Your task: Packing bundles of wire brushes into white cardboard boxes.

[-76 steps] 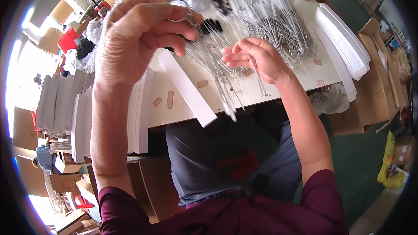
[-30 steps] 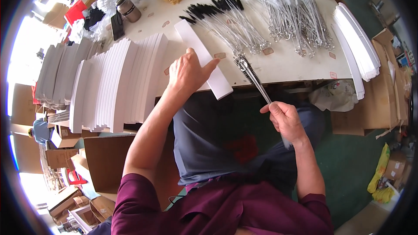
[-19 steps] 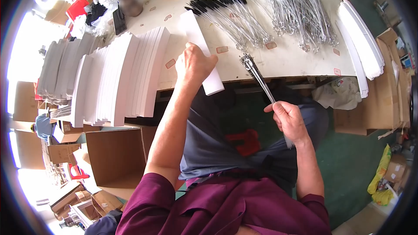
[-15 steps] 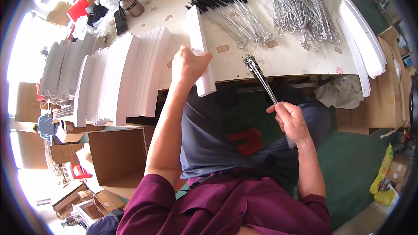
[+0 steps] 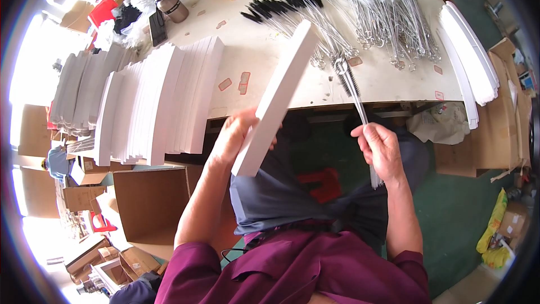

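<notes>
My left hand point(image 5: 237, 135) grips a long narrow white box point(image 5: 278, 97) near its lower end, tilted with its far end up to the right over the table edge. My right hand point(image 5: 381, 151) is closed round a small bundle of wire-handled brushes point(image 5: 352, 85), dark bristles and wire loops at the far end, pale tips below the fist. Beyond the box lie black-bristled brushes point(image 5: 287, 4) on the table, and right of them a big heap of white-bristled wire brushes point(image 5: 388, 14). Whether the box's ends are open I cannot tell.
Rows of white boxes point(image 5: 163, 101) stand at the table's left. A steel bottle point(image 5: 171, 5) and a dark phone point(image 5: 157, 27) sit behind them. Flat white strips point(image 5: 467, 50) overhang the right edge. Cardboard boxes point(image 5: 149, 205) stand below on the left; a red stool point(image 5: 319, 184) shows under me.
My left hand has drawn the white box nearer and swung its far end to the right. The brush bundle in my right hand has shifted slightly right and stands more upright.
</notes>
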Demonstrator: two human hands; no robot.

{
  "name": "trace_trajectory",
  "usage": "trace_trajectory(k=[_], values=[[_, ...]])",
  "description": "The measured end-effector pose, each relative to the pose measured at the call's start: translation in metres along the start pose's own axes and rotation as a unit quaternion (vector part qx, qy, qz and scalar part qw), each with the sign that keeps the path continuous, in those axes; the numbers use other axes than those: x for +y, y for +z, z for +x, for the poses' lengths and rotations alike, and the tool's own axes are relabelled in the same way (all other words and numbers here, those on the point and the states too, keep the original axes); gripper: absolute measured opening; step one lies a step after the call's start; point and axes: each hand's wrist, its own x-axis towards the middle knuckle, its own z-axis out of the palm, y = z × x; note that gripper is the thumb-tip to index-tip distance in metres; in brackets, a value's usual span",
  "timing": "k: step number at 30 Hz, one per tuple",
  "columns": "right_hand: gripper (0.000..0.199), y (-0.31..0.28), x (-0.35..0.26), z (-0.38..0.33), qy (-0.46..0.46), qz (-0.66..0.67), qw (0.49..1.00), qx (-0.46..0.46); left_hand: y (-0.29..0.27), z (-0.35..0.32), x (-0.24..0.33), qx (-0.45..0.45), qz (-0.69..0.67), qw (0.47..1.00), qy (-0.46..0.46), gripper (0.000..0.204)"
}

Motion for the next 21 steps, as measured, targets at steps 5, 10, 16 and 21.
trace_trajectory(k=[5,10,16,21], values=[[0.036,-0.012,-0.021,0.021,-0.062,0.005,0.997,0.044,-0.005,-0.035,-0.029,-0.170,-0.131,0.975,-0.060,0.048],[0.038,-0.019,-0.030,0.032,-0.079,0.026,0.997,0.001,-0.012,-0.050,-0.038,-0.173,-0.152,0.950,-0.209,0.049],[0.038,-0.024,-0.028,0.026,-0.004,-0.030,0.999,-0.032,-0.020,-0.058,-0.038,-0.179,-0.169,0.937,-0.249,0.048],[0.035,-0.018,-0.016,0.025,0.049,0.004,0.998,-0.043,-0.023,-0.057,-0.034,-0.192,-0.092,0.936,-0.282,0.050]])
